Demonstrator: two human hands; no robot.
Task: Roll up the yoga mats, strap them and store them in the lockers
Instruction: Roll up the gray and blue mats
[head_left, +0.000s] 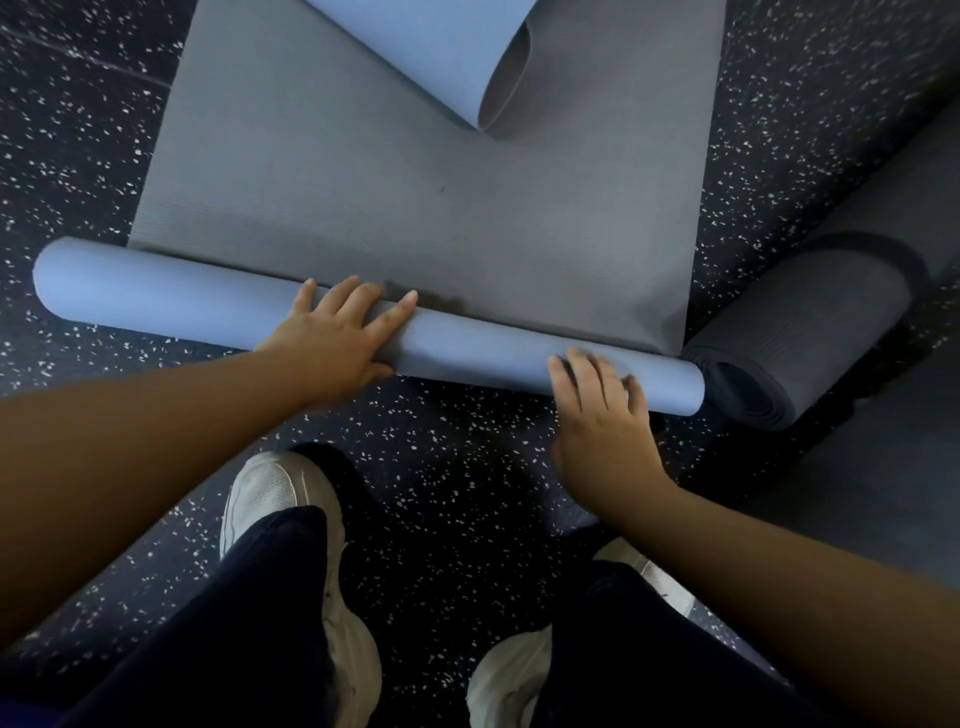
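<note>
Pressing on the half-rolled blue foam yoga mat (156, 288), both hands lie flat on top of the roll, whose long axis runs crosswise under the fingers, from far left to the right. The left hand (340, 332) rests near the middle with its fingers spread apart and straight, the tips reaching over the roll to the seam where the flat grey underside of the mat (415, 171) begins. The right hand (597, 405) sits nearer the right end, fingers slightly apart and loosely bent over the roll; it is blurred, so I cannot tell more. The unrolled part lies straight ahead of the fingertips, so the next push should go forward. Beyond it the far end of the mat curls back (498, 78) and may need flattening. Just beside the right fingers, a dark grey rolled mat (810, 332) touches the roll's end and could obstruct it. White sneakers (275, 499) stand behind on the speckled dark floor (457, 462).
</note>
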